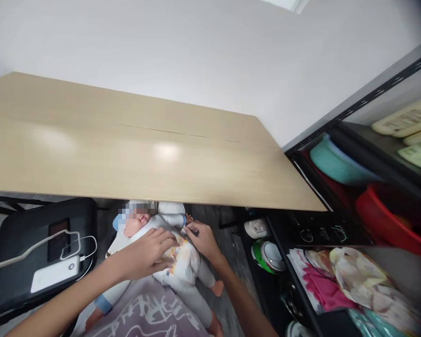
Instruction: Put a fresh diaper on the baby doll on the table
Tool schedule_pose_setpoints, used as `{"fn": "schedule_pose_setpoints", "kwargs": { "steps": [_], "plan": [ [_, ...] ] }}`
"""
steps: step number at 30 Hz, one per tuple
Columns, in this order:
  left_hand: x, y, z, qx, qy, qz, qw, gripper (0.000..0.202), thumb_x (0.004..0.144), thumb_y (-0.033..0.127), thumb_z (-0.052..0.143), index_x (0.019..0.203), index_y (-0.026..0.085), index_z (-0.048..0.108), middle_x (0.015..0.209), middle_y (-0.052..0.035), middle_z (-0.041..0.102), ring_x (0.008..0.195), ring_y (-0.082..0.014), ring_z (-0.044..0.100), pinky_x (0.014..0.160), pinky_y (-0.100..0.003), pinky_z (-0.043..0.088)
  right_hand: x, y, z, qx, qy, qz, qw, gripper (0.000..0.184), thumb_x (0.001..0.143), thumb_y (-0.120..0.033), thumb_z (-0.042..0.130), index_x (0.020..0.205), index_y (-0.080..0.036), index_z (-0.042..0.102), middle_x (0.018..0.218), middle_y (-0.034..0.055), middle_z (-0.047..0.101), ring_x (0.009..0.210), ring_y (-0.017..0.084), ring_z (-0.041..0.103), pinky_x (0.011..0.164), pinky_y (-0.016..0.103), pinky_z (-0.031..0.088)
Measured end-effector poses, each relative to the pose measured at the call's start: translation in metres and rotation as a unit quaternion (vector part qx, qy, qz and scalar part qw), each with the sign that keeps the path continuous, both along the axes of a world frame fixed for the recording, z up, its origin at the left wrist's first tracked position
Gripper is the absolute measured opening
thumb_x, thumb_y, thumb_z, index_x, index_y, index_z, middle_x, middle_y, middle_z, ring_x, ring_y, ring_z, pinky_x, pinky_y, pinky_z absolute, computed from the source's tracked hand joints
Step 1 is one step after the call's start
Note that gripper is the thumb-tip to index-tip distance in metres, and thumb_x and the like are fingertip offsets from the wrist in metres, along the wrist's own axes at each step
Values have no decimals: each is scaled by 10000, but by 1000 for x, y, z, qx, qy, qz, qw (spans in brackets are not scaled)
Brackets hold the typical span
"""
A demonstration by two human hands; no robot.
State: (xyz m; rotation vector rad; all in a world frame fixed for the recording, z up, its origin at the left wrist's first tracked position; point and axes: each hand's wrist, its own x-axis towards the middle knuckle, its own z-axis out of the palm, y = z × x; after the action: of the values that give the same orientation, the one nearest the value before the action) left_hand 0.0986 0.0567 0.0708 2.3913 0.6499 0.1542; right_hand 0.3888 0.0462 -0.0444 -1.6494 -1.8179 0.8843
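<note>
A baby doll (pixel 187 281) in white clothes and a printed diaper (pixel 182 257) lies on a grey patterned mat (pixel 150 313) below a wooden table edge. My left hand (pixel 149 252) rests flat on the doll's chest and belly, fingers stretched out. My right hand (pixel 201 238) is closed in a pinch at the doll's side by the diaper's top edge, holding a small dark thing I cannot name. The doll's arm with a blue cuff (pixel 173 219) points up beside its head.
A light wooden tabletop (pixel 126 150) fills the upper view. A black chair (pixel 17 262) at left carries a white power bank (pixel 54 274) with cables. At right stands a black metal shelf (pixel 337 234) with basins, cloths and pots.
</note>
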Motion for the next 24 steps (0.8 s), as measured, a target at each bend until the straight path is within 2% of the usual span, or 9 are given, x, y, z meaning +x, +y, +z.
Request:
{"fn": "schedule_pose_setpoints", "kwargs": {
  "steps": [4,6,9,12,15,17,19,21,24],
  "plan": [
    [16,9,-32,12,-7,-30,999,304,1001,342,887,1233,227,727,1299,-99,738,1165,-314,657,978,-397,457,2,5,7,22,-35,-13,999,184,1069,-332,661,1087,-213,800,1127,105,816,1085,276,770,1020,412,596],
    [14,11,-30,6,-21,-32,999,156,1050,307,823,1153,229,735,1195,-79,740,1123,-293,652,960,-386,437,-9,2,21,47,6,29,998,227,1069,-290,664,1257,-226,773,1263,110,793,1221,270,742,1117,427,578],
    [3,12,-11,-38,-37,-45,998,43,1098,222,706,1075,229,742,1128,-69,762,1129,-282,665,987,-383,446,-31,-5,47,60,39,165,984,336,1059,-208,660,1385,-253,729,1394,99,756,1325,251,697,1184,407,543],
    [-16,7,11,-139,-14,-50,989,86,1023,197,749,1067,261,786,1074,-41,779,1045,-252,702,928,-344,493,-40,-14,67,52,1,243,969,190,1100,-243,641,1232,-253,777,1229,81,801,1168,251,729,1072,382,561],
    [-34,-1,18,-223,40,-38,973,74,955,293,839,1020,266,818,975,-27,774,900,-226,705,768,-302,486,-25,-28,81,9,-40,218,975,284,1151,-359,580,1000,-240,788,951,56,803,904,234,721,875,352,536],
    [-35,-4,13,-263,34,-51,963,146,997,389,811,1049,253,813,968,-28,798,860,-216,713,757,-299,493,-6,-40,88,-62,-40,181,981,389,1167,-371,501,926,-243,779,821,31,774,777,213,697,773,333,487],
    [-21,-3,2,-254,-8,-50,966,222,1080,451,708,1094,246,795,991,-31,815,875,-213,722,846,-322,524,13,-54,91,-165,-31,134,977,507,1191,-385,383,903,-244,776,694,11,728,665,205,683,711,327,449],
    [8,3,-14,-172,-43,-11,984,262,1116,461,650,1152,231,770,1072,-64,819,1003,-254,735,990,-391,530,23,-67,89,-233,-49,104,966,585,1205,-413,310,902,-231,777,676,28,736,654,221,711,699,331,436],
    [71,19,-45,-41,19,2,999,381,968,443,834,1228,173,766,1269,-183,796,1275,-398,699,1129,-531,500,18,-82,75,-219,-140,111,959,453,1167,-426,460,940,-218,792,909,102,845,864,272,796,737,337,417]
  ]
}}
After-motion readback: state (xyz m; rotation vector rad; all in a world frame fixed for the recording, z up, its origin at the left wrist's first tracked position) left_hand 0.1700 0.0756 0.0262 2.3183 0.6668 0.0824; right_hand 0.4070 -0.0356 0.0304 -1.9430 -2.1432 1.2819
